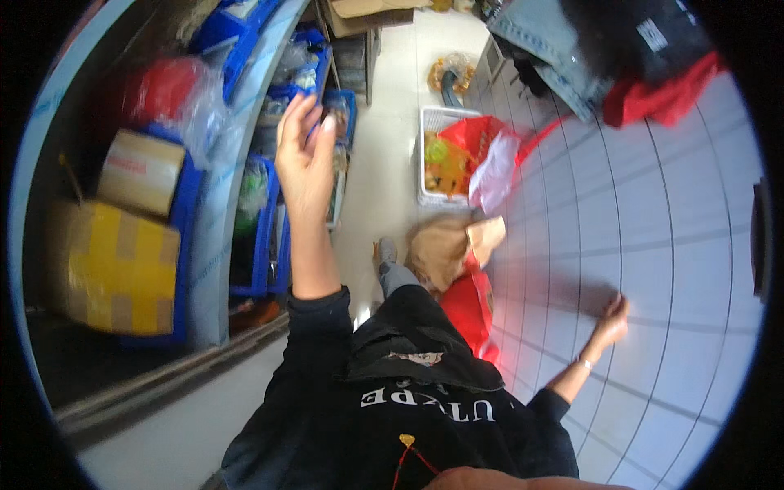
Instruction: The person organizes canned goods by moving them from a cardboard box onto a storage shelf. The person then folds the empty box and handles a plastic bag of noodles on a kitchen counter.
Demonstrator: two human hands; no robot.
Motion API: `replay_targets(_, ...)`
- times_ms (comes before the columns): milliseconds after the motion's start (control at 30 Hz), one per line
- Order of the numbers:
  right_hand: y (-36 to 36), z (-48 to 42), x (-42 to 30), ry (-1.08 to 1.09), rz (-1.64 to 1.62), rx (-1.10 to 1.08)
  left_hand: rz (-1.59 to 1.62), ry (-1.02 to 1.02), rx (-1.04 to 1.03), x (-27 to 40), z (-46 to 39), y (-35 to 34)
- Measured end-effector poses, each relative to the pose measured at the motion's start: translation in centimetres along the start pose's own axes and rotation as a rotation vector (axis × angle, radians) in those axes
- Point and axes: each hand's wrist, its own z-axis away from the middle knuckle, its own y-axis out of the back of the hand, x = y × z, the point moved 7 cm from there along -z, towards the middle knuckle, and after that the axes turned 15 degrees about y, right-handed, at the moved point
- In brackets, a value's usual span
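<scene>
My left hand (305, 153) is raised in front of the blue plastic bins (260, 226) on the left, fingers loosely bent and thumb apart, with nothing visible in it. Out to the right, my right hand (612, 321) hangs beside the white tiled wall (655, 263). Its fingers are curled and blurred, so whether they touch the wall or hold anything is unclear. Below and between my hands, a brown paper bag (438, 251) and a red bag (468, 312) stand on the floor along the wall.
Ahead, a white plastic basket (422, 159) holds several bagged items. A tape-covered carton (122, 269) and a smaller cardboard box (141, 171) sit on the left shelving, behind a pale blue upright (214, 263). Garments (551, 55) hang at the upper right. My shoe (387, 251) is on the tiled floor (361, 184).
</scene>
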Motion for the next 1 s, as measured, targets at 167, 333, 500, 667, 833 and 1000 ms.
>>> replay_targets(167, -2.9, -2.2, -6.0, -0.157, -0.289, 0.265, -0.141, -0.004, 0.112, -5.2, -12.5, -1.2)
replay_targets(333, -20.7, -4.1, -21.0, -0.277, -0.824, -0.027, -0.266, -0.036, -0.053, -9.1, -26.9, -9.9)
replay_targets(500, -24.1, -14.9, -54.8, 0.699, -0.976, -0.433, -0.553, -0.111, -0.137, -10.5, -37.7, -17.1)
replay_targets(667, -21.5, -28.6, -73.9, 0.982, -1.102, -0.257, -0.855, -0.159, -0.259, -16.3, -48.2, -21.2)
replay_targets(833, -21.1, -40.2, -84.4, 1.023, -1.214, -0.047, -1.235, -0.199, -0.326, -25.8, -58.5, -24.4)
replay_targets(1000, -25.9, -48.1, -90.6, 0.969, -1.179, -0.056, -1.544, -0.318, -0.290, -34.2, -64.2, -28.6)
